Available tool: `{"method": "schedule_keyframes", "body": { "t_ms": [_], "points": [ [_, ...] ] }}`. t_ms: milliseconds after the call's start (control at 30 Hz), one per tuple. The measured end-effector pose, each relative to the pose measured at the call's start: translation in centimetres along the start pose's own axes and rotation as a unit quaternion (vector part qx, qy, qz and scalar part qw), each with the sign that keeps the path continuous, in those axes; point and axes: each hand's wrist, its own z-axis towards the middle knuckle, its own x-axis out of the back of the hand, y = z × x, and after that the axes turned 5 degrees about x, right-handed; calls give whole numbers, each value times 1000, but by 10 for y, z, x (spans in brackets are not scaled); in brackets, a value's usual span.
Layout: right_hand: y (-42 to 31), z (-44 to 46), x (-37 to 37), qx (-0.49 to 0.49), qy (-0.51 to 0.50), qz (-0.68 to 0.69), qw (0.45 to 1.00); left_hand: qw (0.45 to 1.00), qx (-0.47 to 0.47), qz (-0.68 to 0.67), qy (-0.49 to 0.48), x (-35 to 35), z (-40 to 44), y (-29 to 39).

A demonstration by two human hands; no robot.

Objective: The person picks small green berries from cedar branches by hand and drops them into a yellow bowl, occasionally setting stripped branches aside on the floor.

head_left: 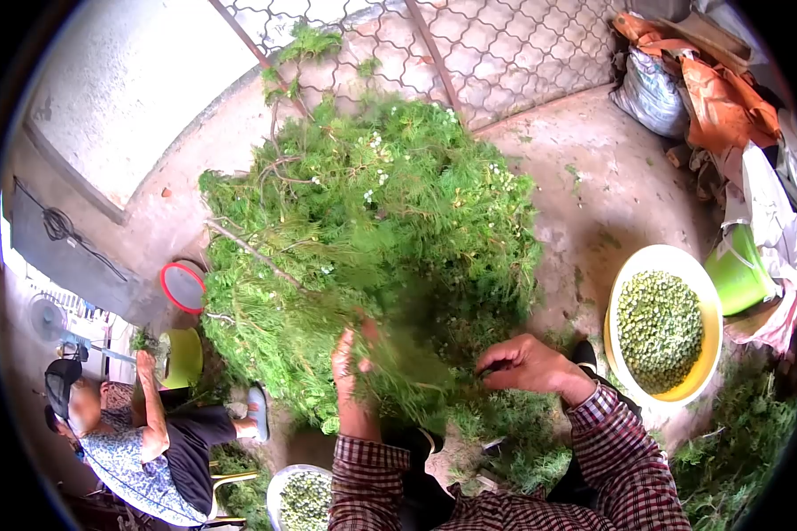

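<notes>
My left hand point(347, 361) is closed around a leafy branch point(398, 376) with fine, feathery green foliage, partly smeared by motion. To its right, my right hand point(527, 365) has its fingers curled in a pinch; what they hold, if anything, is hidden. Both hands are at the near side of a large heap of cut green branches point(398, 195), which carries small pale fruits or cones among its leaves. More green sprigs point(527, 438) lie on the ground below my right hand.
A yellow basin point(613, 341) of small round green fruits stands at right, beside a lime-green bucket point(739, 270) and sacks point(651, 93). A second basin point(276, 496) is at lower left. A seated person point(150, 442) handles foliage at left. Behind is a metal lattice point(522, 53).
</notes>
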Motion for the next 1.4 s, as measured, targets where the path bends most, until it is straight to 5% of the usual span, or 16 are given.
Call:
{"method": "schedule_keyframes", "body": {
  "t_ms": [33,67,167,200,333,367,433,500,533,633,767,900,1033,1100,1233,1400],
  "points": [
    [0,-2,1,-4,18,47,999,996,-23,-4,84,-5,-2,1],
    [0,-3,3,-7,36,94,995,978,23,-171,-120,24,10,5],
    [-1,-9,8,-11,61,172,983,977,-20,-98,-187,27,17,-2],
    [1,-11,8,-7,62,174,983,993,20,-92,-69,31,15,-1],
    [1,-20,13,-32,79,43,995,999,-45,18,0,43,24,-16],
    [4,-29,20,-44,120,17,992,973,-47,57,217,3,13,-4],
    [14,-55,41,-66,199,-34,977,991,-37,-114,53,36,21,15],
    [10,-67,55,-72,299,156,939,965,-57,-68,248,51,31,17],
    [6,-69,60,-85,340,160,923,972,-58,-106,200,74,34,12],
    [31,-79,90,-59,442,-79,892,987,30,-119,104,69,35,21],
    [59,-103,123,-146,524,-542,640,985,-8,-72,155,63,43,13],
    [50,-91,112,-165,489,-555,652,992,14,-93,87,52,44,7],
    [54,-53,70,-127,369,-503,771,991,16,-67,116,27,39,-6],
    [42,-31,44,90,301,-460,830,990,32,-75,113,21,38,-12],
    [15,10,-13,153,233,-373,885,988,59,-47,132,2,35,-26],
    [16,35,-57,124,227,-384,886,984,97,-14,145,-12,33,-46]
  ]
}}
